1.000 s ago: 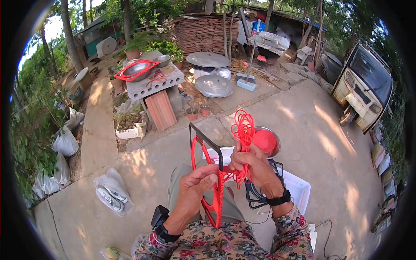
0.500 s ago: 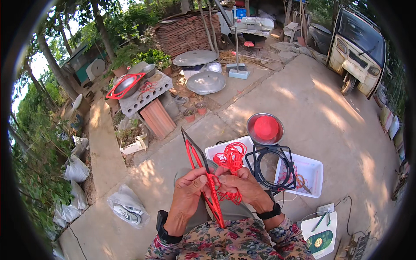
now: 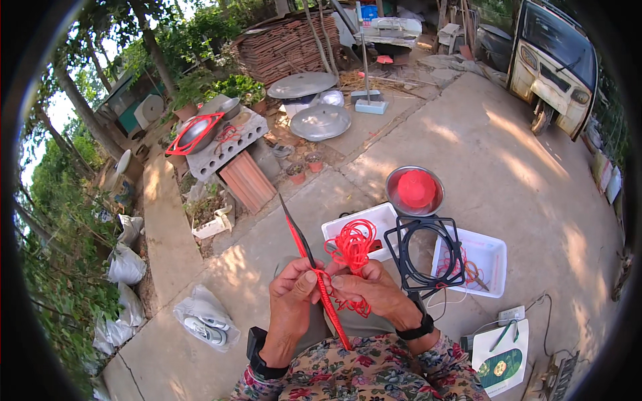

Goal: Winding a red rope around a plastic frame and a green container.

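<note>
My left hand (image 3: 292,287) is closed, thumb and fingers pinching a thin black frame (image 3: 305,246) near its middle. Red cord is wound tightly around the frame's near part (image 3: 332,313), which slants down toward my lap. Close beside it, my right hand (image 3: 371,289) is closed on a looped bundle of red cord (image 3: 353,244). Loops stick out above that hand and hang below it. A strand runs between the two hands at the frame's edge. The fingertips partly hide where the cord meets the frame.
Ahead stand a white tray (image 3: 332,230), a metal bowl (image 3: 436,208) with a red bundle (image 3: 416,188), a black frame with coiled black cord (image 3: 396,257), and another white tray (image 3: 498,267). Bagged shoes (image 3: 206,327) lie left, a white bag (image 3: 518,337) right. A three-wheeled vehicle (image 3: 555,67) is parked far right.
The frame in my left hand has turned more edge-on, so its two sides appear closer together. Both hands keep their hold. The surroundings have shifted slightly in the picture.
</note>
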Demonstrator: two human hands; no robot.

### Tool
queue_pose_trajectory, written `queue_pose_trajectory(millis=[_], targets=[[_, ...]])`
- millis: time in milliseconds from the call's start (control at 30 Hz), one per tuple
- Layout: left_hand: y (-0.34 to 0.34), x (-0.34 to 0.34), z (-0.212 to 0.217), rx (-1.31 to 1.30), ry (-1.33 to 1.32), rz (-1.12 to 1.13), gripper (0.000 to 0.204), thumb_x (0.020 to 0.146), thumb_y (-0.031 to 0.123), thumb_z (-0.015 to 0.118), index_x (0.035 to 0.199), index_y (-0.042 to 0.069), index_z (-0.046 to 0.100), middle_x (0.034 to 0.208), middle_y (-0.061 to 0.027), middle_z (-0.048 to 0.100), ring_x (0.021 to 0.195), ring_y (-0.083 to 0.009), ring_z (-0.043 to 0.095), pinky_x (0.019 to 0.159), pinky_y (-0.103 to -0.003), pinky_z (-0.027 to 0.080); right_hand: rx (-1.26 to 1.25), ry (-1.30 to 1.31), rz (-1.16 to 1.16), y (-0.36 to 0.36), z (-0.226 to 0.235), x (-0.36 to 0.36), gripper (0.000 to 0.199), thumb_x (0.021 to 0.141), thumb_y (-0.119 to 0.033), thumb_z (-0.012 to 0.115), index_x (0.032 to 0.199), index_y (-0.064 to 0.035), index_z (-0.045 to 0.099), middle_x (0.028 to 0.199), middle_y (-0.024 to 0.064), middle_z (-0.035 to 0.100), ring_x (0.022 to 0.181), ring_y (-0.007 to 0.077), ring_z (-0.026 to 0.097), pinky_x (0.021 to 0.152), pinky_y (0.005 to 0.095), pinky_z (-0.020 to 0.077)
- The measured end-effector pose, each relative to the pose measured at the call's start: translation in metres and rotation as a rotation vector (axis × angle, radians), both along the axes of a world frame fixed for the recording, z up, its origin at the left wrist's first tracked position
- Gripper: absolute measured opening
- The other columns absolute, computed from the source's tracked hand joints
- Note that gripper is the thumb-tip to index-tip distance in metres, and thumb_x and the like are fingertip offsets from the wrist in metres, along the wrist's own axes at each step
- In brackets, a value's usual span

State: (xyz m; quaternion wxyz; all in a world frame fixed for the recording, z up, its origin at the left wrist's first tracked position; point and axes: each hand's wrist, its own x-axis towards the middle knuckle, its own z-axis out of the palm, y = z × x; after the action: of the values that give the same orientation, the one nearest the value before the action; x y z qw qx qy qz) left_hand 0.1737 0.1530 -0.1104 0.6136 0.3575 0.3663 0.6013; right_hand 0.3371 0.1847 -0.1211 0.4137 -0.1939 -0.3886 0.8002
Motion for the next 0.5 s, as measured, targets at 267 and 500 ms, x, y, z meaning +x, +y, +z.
queue_pose_trajectory(millis=[267,500], targets=[[-0.005,0.007,0.004,0.033,0.044,0.068,0.032,0.095,0.024,0.056,0.115,-0.001,0.056,0.092,-0.0083,0.066,0.073,-0.0096,0.059,0.058,-0.019,0.040,0.126,-0.235,-0.009,0.013,0.017,0.009,0.030,0.090,-0.016,0.062,0.117,-0.0054,0.055,0.075,-0.0053,0.052,0.065,0.0056,0.047,0.055,0.0232,0.0394],[-0.006,-0.015,0.012,0.225,0.324,0.461,0.043,0.094,0.028,0.056,0.124,-0.002,0.051,0.116,-0.0138,0.058,0.097,-0.0196,0.059,0.078,-0.027,0.046,1.144,-1.077,-0.131,0.049,0.107,0.004,0.024,0.087,-0.007,0.052,0.106,0.0012,0.041,0.089,0.0162,0.055,0.088,0.0349,0.056,0.077,0.0435,0.0446]])
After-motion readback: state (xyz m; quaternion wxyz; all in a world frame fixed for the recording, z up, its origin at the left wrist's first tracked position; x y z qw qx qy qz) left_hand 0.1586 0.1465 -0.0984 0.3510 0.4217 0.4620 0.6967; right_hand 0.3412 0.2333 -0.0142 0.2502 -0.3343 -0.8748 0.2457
